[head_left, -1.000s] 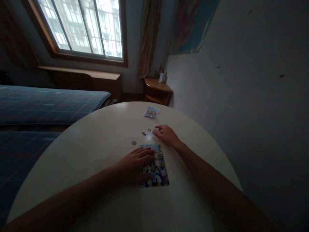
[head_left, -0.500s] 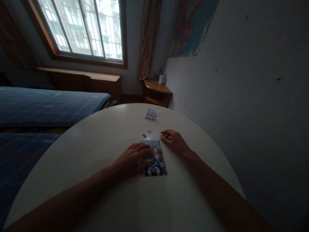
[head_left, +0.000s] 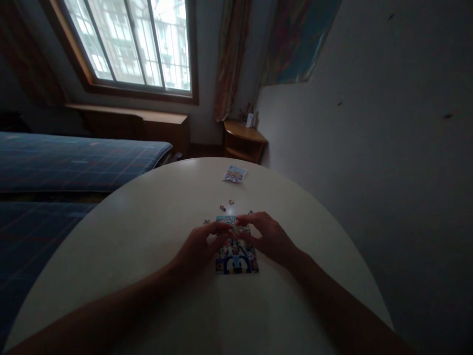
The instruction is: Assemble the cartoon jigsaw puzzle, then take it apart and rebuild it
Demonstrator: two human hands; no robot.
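A mostly assembled jigsaw puzzle (head_left: 236, 265) lies flat, with a blue cartoon dog's face at its near edge. Over its upper half my two hands meet, fingertips facing each other. My right hand (head_left: 268, 235) is closed in a pinch on a small pale puzzle piece (head_left: 237, 230). From the other side, my left hand (head_left: 207, 242) has its thumb and fingers drawn together at the same piece. The fingertips partly hide the piece and the puzzle below. Loose puzzle pieces (head_left: 222, 208) lie just beyond the puzzle, and another loose piece (head_left: 207, 222) is left of its top corner.
Everything lies on a round white table (head_left: 155, 212). Toward its far edge is a small printed packet (head_left: 234, 174). A bed with a blue plaid cover (head_left: 84, 162) stands at the left, a pale wall (head_left: 369, 172) at the right. Behind are a corner shelf (head_left: 244, 132) and a window.
My right hand has come left and nearer, from beside the puzzle to over it. My left hand has lifted from lying flat and drawn its fingers toward the thumb. The view has shifted slightly.
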